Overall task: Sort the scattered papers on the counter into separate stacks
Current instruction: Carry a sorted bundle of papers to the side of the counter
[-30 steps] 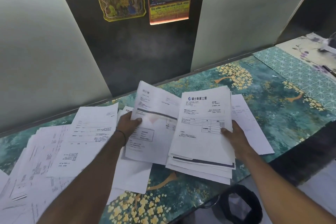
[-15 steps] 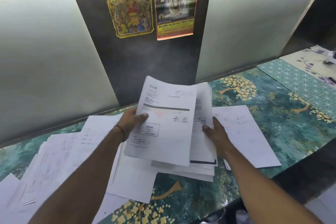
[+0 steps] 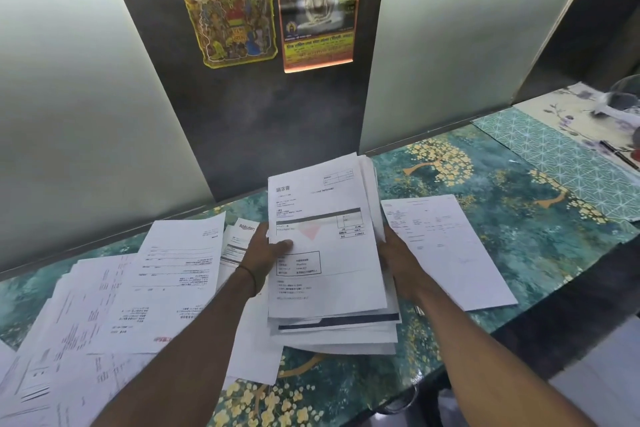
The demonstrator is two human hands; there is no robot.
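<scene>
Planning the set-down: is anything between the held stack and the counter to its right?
Yes. A single sheet lies flat on the counter right beside the right hand, directly right of the stack. Bare counter shows only beyond it.

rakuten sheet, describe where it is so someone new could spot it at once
Start at the teal counter with gold trees, then find the left hand gripping the stack of papers. Just left of that hand a sheet shows, partly hidden behind it. It alone carries a bold Rakuten logo at its top.
</scene>
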